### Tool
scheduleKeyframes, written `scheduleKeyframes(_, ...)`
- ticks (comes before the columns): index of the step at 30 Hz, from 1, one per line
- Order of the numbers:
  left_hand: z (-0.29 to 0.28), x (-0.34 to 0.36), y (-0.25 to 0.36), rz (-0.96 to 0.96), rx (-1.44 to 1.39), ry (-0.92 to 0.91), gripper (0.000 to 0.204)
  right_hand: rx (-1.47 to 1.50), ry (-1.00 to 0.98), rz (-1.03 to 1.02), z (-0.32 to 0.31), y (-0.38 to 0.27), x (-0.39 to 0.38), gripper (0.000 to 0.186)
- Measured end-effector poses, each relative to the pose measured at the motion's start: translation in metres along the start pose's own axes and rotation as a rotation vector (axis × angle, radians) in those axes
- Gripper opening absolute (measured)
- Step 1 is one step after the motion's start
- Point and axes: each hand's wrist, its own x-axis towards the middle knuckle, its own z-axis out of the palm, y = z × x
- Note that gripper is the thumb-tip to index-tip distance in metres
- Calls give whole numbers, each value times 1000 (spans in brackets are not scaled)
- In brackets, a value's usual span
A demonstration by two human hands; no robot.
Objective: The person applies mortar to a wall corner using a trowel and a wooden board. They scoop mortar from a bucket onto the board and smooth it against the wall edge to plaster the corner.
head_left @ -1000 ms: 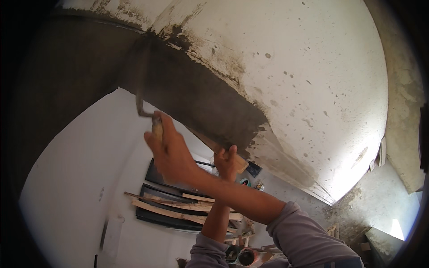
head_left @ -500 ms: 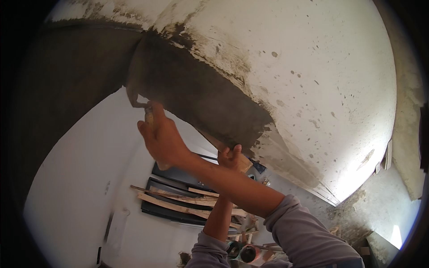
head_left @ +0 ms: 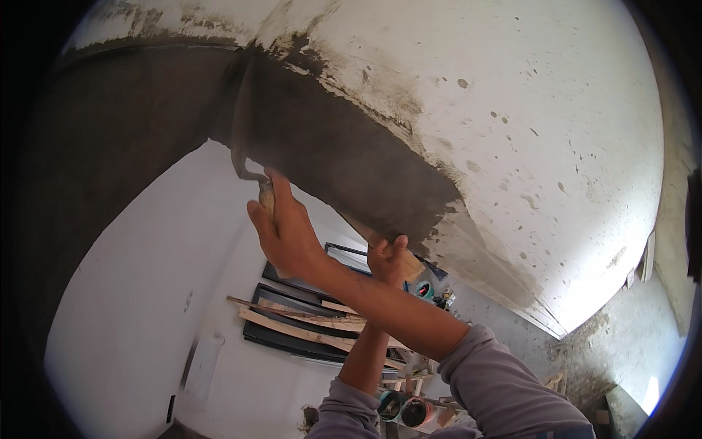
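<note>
My right hand (head_left: pixel 291 233) reaches across over my left forearm, closed around the wooden handle of a trowel (head_left: pixel 241 121). The trowel's narrow-looking blade points up along the corner where two bands of dark wet mortar (head_left: pixel 344 143) meet; whether its whole face touches the mortar I cannot tell. Lower and to the right, my left hand (head_left: pixel 387 260) grips a wooden board (head_left: pixel 414 269) at the mortar's lower edge. The board's far part is hidden behind the hand and the mortared edge.
A white, spattered surface (head_left: pixel 541 146) spreads right of the mortar. Below are a stack of dark frames with wooden strips (head_left: pixel 314 329), a dark bucket (head_left: pixel 391 404) and a reddish bucket (head_left: pixel 417 412). A white wall (head_left: pixel 124 307) stands at left.
The view has shifted, so most things sit a little farther right. The trowel blade has turned and now shows more edge-on, reaching up the corner. Both hands keep their grips.
</note>
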Motion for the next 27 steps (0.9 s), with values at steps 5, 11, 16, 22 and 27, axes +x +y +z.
scheduleKeyframes(5, -6, -1, 2, 65, -13, -34, 36, 76, 27, -46, 34, 3, 10, 51)
scheduleKeyframes(11, -5, 6, -18, 36, 78, -50, 37, 10, -58, -53, 44, 19, -34, 57)
scheduleKeyframes(16, -3, 4, -9, 140, 55, 26, 33, 34, -29, -98, 37, 12, -26, 57)
scheduleKeyframes(22, 7, 7, -3, 120, 76, -9, 40, -78, 15, -119, 39, 5, -19, 57)
scheduleKeyframes(27, 1, -3, 14, -23, 50, 2, 34, -328, -136, -22, -59, -8, -56, 56)
